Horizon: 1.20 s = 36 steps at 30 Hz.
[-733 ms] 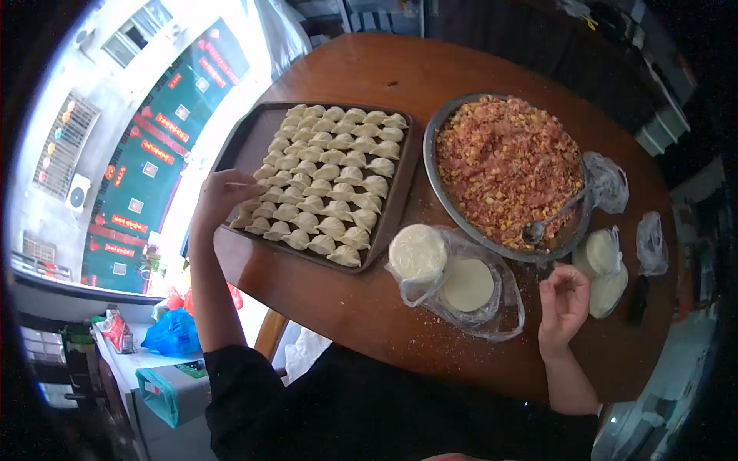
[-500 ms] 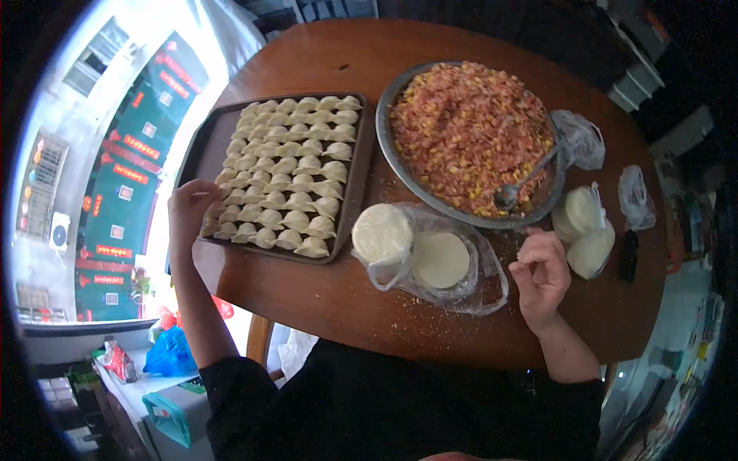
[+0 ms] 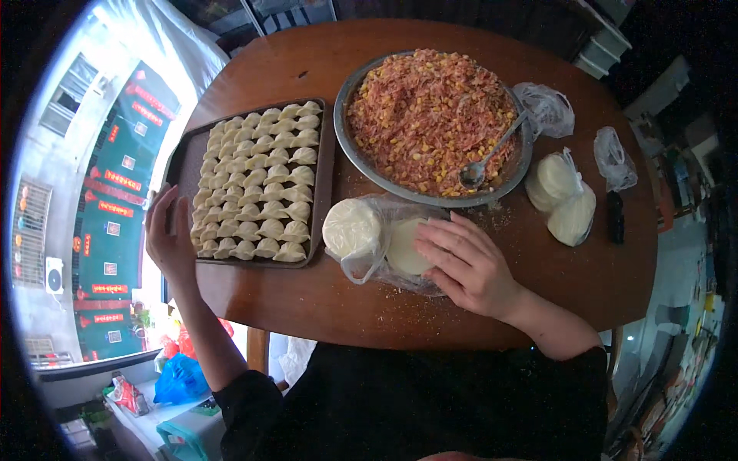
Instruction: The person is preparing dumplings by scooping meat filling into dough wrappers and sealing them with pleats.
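My left hand [image 3: 171, 244] is raised at the left edge of a dark baking tray [image 3: 323, 169], fingers apart and holding nothing. Rows of folded dumplings [image 3: 258, 169] fill most of that tray. Over an opened stack of round dumpling wrappers [image 3: 401, 247] lies my right hand [image 3: 470, 261], its fingers stretched out and covering the stack's right part. Beside it, a taller wrapper stack [image 3: 351, 229] sits in clear plastic. Behind them stands a wide metal bowl [image 3: 453, 201] heaped with pinkish meat filling [image 3: 427, 115] dotted with yellow corn. A metal spoon [image 3: 472, 175] rests in the filling.
Right of the bowl are bagged wrapper stacks [image 3: 567, 201], crumpled plastic bags [image 3: 547, 109] and a small black object [image 3: 615, 218]. Flour crumbs speckle the wooden table [image 3: 307, 311]. A window stands at the left, with a blue bag [image 3: 181, 378] below it.
My right hand has moved left from beside the bagged wrappers onto the opened stack, its fingers straightening. My left hand has come off the dumplings and its fingers have spread. The view has shifted slightly.
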{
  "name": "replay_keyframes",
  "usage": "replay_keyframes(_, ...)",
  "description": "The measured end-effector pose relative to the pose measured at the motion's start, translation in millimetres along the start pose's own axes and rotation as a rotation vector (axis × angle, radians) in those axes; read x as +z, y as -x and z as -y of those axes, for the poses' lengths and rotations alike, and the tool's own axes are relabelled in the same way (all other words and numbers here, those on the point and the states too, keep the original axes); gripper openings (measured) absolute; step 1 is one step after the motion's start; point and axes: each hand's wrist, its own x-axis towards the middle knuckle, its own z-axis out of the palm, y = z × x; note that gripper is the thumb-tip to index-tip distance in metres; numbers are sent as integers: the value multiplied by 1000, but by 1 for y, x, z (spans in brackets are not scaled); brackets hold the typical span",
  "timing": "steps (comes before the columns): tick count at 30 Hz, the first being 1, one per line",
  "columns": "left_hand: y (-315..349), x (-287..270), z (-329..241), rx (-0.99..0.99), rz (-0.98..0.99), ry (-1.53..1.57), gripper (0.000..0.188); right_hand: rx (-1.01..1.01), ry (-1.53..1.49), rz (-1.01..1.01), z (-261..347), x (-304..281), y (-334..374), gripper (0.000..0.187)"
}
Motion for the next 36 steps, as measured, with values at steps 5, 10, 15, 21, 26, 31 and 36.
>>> replay_keyframes(5,23,0,-112,210,46,-48,43,9,24,30,-1,-2,0,45)
replay_keyframes(10,73,24,-175,690,338,415,65,23,-72,-3,-7,2,4,43)
replay_keyframes(15,110,40,-211,711,526,557,77,-29,-85,-71,-15,14,14,38)
replay_keyframes(21,127,55,-204,640,379,536,70,2,-107,-116,-2,15,8,28)
replay_keyframes(26,130,59,-202,642,273,366,48,-42,-2,-119,2,12,7,23)
replay_keyframes(31,125,63,-204,608,151,396,22,-82,97,-146,5,12,5,10)
replay_keyframes(36,120,67,-207,585,87,387,14,-42,47,-147,6,15,1,8)
